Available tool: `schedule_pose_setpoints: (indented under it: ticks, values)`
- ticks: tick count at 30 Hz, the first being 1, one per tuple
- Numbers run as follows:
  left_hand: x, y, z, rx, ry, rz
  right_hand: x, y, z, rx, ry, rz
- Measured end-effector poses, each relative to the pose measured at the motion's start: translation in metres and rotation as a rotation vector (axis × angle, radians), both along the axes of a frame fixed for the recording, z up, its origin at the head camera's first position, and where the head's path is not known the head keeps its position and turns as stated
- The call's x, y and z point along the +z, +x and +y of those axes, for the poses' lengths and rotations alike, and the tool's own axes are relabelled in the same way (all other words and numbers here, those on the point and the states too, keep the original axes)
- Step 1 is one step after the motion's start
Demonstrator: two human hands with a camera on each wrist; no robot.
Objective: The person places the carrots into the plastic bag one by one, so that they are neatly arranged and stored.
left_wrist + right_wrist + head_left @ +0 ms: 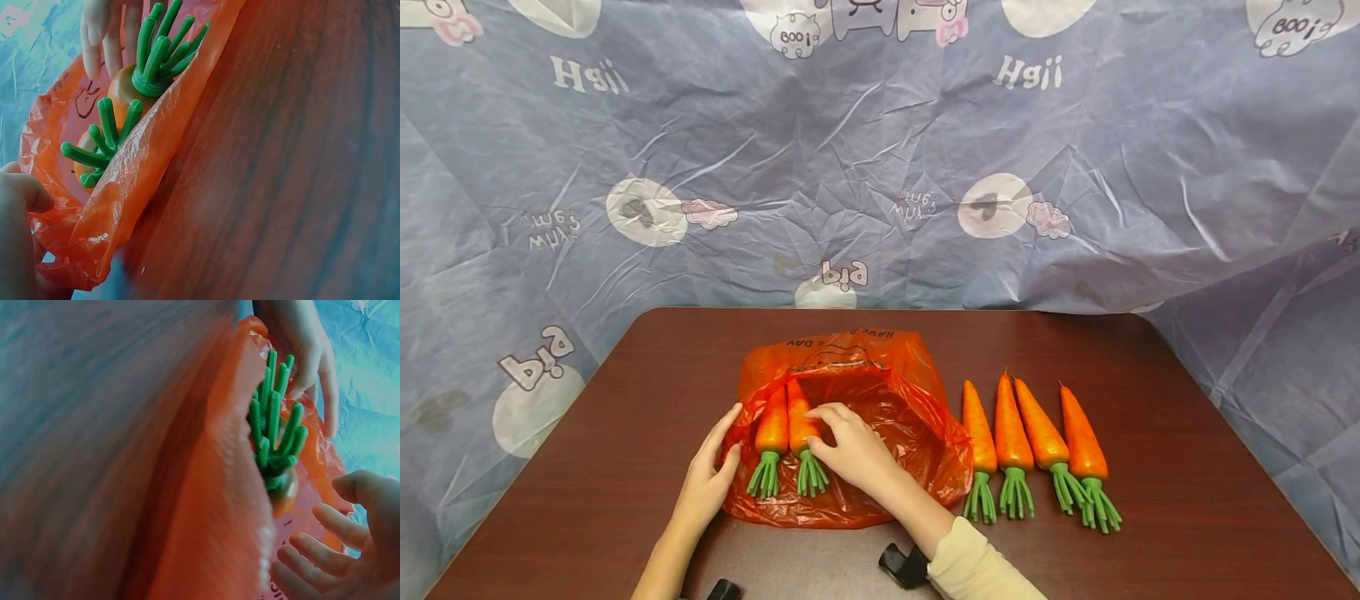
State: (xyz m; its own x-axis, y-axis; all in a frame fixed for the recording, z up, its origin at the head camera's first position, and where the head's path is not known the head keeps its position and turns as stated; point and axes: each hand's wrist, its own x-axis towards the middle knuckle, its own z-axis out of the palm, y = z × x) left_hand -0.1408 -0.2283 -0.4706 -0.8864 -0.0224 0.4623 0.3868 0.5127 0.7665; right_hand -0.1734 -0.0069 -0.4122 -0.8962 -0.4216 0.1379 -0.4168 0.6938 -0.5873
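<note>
Lower centre, the red bag should handle flimsy and slippery; the left grip pinches its rim. Beyond its front edge the right grip, fingers spread, holds nothing near two carrots inside, probably light and rigid: clasp their thick orange ends.

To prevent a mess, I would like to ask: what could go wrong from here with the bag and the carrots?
The bag could sag closed if the left hand's grip slips from its edge. The two carrots inside point their green tops toward its near side, so they might slide out if it tips. The four carrots outside lie close beside it and could be nudged.
</note>
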Motion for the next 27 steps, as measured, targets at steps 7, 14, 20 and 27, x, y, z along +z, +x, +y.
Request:
schedule_pose_setpoints:
  ticks: [7, 14, 20, 27]
  values:
    - [0.001, 0.0, 0.001, 0.001, -0.001, 0.001, 0.005, 0.004, 0.009, -0.01, 0.026, 0.057]
    - [0.002, 0.001, 0.001, 0.001, -0.011, -0.003, 0.013, 0.009, 0.019, 0.002, 0.061, 0.068]
    - [0.002, 0.0, 0.001, -0.002, -0.005, -0.016, 0.019, 0.013, 0.028, 0.015, 0.075, 0.1]
    - [0.001, 0.001, 0.0, 0.002, -0.007, -0.024, 0.024, 0.019, 0.042, 0.019, 0.091, 0.143]
